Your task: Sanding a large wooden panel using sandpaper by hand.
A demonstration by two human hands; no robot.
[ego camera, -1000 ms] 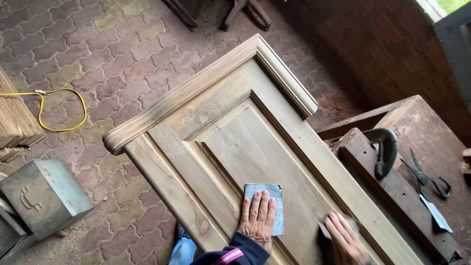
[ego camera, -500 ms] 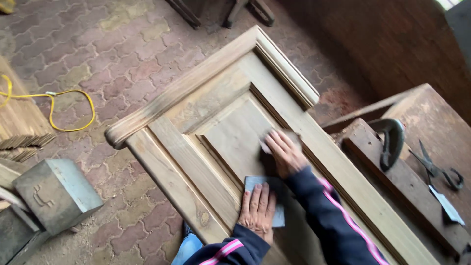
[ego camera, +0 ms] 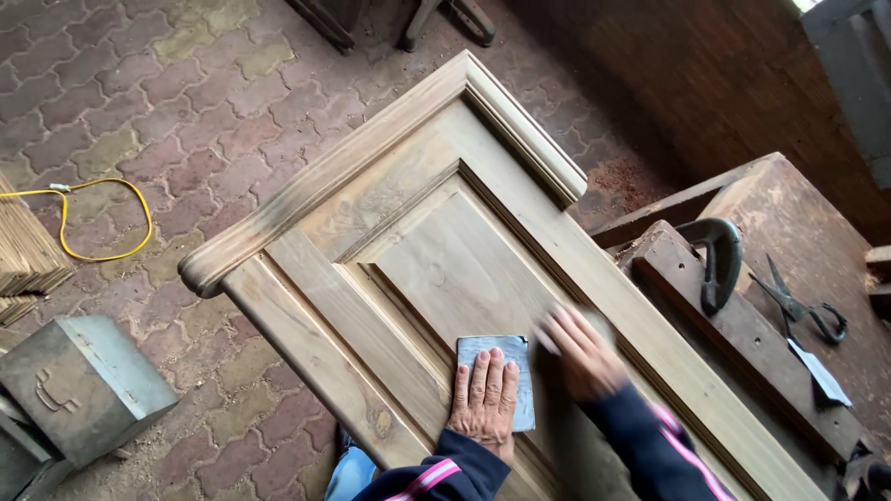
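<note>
A bare wooden panelled door (ego camera: pixel 418 232) lies flat in front of me, its moulded top end pointing away. My left hand (ego camera: pixel 483 397) rests flat on a grey sheet of sandpaper (ego camera: pixel 506 357) on the recessed panel. My right hand (ego camera: pixel 580 351), blurred by motion, presses a small piece of sandpaper (ego camera: pixel 594 325) against the panel beside the right moulding. Both sleeves are dark blue with pink stripes.
A dusty workbench (ego camera: pixel 798 232) stands to the right with a black clamp (ego camera: pixel 719 260), scissors (ego camera: pixel 803 301) and a scrap of paper. On the brick floor to the left are a grey metal box (ego camera: pixel 79 385), a yellow cable (ego camera: pixel 102 218) and stacked wood slats (ego camera: pixel 23 246).
My right hand swept up the panel away from me, then came back toward me along the right moulding. The left hand stayed on its grey sheet.
</note>
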